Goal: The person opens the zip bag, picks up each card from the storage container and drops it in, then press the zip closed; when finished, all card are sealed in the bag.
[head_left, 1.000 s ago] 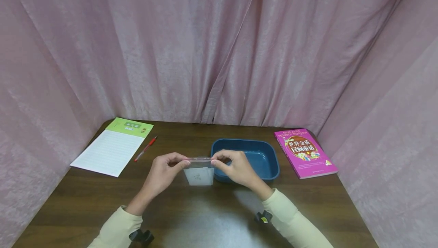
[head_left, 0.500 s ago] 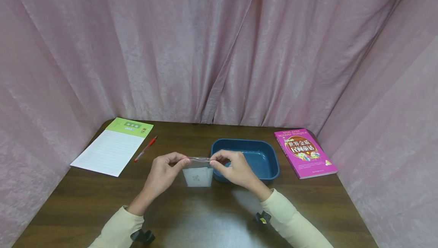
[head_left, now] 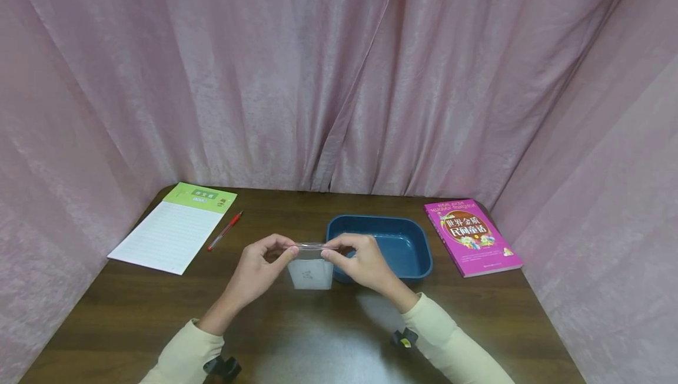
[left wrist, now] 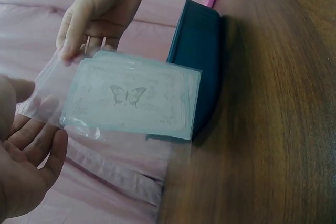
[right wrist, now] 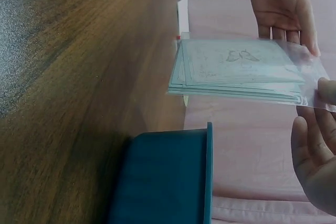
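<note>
A clear plastic bag point(head_left: 309, 248) hangs between my two hands above the table. Inside it lies a stack of pale cards point(left wrist: 128, 98); the front one bears a butterfly drawing, and several edges show in the right wrist view point(right wrist: 236, 69). My left hand point(head_left: 258, 266) pinches the bag's top edge at its left end between thumb and fingers. At the other end of that edge, my right hand point(head_left: 362, 260) pinches the plastic the same way. Just behind the right hand stands a blue plastic basin point(head_left: 405, 245), partly hidden by that hand.
On the left of the wooden table point(head_left: 318, 337) lies a lined writing pad point(head_left: 169, 234) with a green top, beside a red pen point(head_left: 225, 231). A pink book point(head_left: 471, 237) lies at the right. Pink curtains point(head_left: 254, 78) hang along the back and sides.
Both hands keep their pinch on the bag's top edge. The left hand has shifted slightly right and the right hand slightly left, so they are closer together; the hanging cards have swayed a little.
</note>
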A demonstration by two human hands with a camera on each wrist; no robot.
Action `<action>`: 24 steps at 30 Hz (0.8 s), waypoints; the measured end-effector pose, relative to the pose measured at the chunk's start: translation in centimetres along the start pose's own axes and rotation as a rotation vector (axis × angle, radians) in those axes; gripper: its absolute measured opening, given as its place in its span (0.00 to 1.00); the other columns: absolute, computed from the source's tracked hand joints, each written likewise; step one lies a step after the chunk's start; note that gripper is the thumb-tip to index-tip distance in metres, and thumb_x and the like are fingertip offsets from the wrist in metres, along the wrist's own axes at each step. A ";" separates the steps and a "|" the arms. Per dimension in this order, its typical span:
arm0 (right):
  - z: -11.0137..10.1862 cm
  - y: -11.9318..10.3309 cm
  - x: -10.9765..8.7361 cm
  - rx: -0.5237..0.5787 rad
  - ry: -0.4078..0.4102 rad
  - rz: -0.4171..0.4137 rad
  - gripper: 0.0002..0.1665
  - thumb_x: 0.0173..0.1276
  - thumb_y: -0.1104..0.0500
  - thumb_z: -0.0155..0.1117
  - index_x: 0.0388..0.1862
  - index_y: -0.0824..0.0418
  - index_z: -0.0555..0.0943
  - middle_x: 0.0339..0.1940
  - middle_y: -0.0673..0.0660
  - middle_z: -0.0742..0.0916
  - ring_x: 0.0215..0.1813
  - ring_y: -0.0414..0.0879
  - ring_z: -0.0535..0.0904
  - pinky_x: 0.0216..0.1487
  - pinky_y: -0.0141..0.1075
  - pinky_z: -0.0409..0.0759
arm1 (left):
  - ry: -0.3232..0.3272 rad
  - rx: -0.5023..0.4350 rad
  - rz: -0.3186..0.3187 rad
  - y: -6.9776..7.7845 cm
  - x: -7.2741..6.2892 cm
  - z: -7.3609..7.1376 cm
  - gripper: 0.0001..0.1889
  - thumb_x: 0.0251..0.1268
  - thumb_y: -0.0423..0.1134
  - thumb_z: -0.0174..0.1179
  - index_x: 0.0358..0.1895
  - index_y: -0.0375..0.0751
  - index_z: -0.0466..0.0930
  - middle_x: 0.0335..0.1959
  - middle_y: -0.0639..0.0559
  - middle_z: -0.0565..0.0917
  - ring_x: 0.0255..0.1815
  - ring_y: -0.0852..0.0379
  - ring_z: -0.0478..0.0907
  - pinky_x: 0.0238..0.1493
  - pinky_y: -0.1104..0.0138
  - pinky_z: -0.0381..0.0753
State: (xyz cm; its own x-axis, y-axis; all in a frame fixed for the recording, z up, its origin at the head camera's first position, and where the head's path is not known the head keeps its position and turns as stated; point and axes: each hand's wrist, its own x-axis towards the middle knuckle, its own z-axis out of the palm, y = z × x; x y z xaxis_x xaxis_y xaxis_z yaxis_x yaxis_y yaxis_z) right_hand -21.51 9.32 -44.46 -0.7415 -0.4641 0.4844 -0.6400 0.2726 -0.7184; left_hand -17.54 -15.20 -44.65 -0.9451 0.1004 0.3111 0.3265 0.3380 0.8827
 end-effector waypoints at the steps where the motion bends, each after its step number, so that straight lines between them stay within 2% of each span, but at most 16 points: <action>1: 0.0 0.0 0.0 0.000 0.001 0.004 0.07 0.69 0.55 0.72 0.39 0.57 0.90 0.35 0.47 0.91 0.35 0.38 0.84 0.38 0.36 0.85 | -0.010 -0.006 0.006 0.0 0.0 0.0 0.08 0.67 0.44 0.69 0.43 0.45 0.85 0.37 0.54 0.89 0.36 0.58 0.85 0.34 0.66 0.80; 7: 0.0 0.0 -0.1 0.020 -0.004 -0.003 0.04 0.67 0.58 0.73 0.37 0.57 0.91 0.32 0.46 0.90 0.33 0.40 0.84 0.36 0.35 0.84 | -0.046 0.004 0.034 -0.3 0.0 -0.1 0.10 0.63 0.44 0.73 0.45 0.49 0.85 0.37 0.57 0.89 0.36 0.58 0.84 0.32 0.64 0.79; 13: 0.2 -0.2 0.0 0.013 -0.021 -0.036 0.02 0.64 0.67 0.73 0.34 0.62 0.90 0.28 0.51 0.89 0.31 0.43 0.82 0.34 0.33 0.82 | -0.072 0.039 -0.017 -0.4 0.1 -0.2 0.08 0.63 0.47 0.72 0.42 0.51 0.89 0.35 0.58 0.89 0.31 0.57 0.82 0.25 0.68 0.75; 17: -0.1 -1.5 0.1 0.021 -0.016 -0.037 0.01 0.65 0.68 0.72 0.34 0.65 0.90 0.28 0.55 0.89 0.30 0.45 0.81 0.34 0.32 0.81 | -0.100 0.043 -0.021 -0.3 0.1 -0.3 0.08 0.64 0.47 0.72 0.40 0.50 0.90 0.35 0.56 0.88 0.31 0.56 0.81 0.25 0.68 0.75; 21: -0.6 -2.9 0.1 0.024 -0.015 -0.040 0.02 0.66 0.67 0.71 0.34 0.66 0.89 0.29 0.55 0.89 0.31 0.42 0.82 0.35 0.32 0.82 | -0.103 0.038 0.000 -0.2 0.1 -0.3 0.07 0.64 0.45 0.71 0.40 0.49 0.90 0.35 0.55 0.89 0.32 0.57 0.82 0.26 0.67 0.76; 24: -0.6 -3.1 0.1 0.022 -0.014 -0.043 0.03 0.66 0.66 0.71 0.35 0.66 0.89 0.30 0.55 0.89 0.31 0.40 0.81 0.35 0.33 0.82 | -0.088 0.046 0.010 -0.2 0.1 -0.2 0.06 0.64 0.45 0.72 0.39 0.50 0.91 0.36 0.57 0.89 0.33 0.58 0.82 0.28 0.66 0.78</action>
State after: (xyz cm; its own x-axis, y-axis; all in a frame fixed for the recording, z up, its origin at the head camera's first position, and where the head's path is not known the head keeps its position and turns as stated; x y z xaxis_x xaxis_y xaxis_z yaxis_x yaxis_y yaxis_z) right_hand -19.73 8.95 -41.84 -0.7107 -0.4870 0.5077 -0.6663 0.2341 -0.7080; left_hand -17.75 -15.46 -44.72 -0.9403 0.1852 0.2855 0.3363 0.3787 0.8623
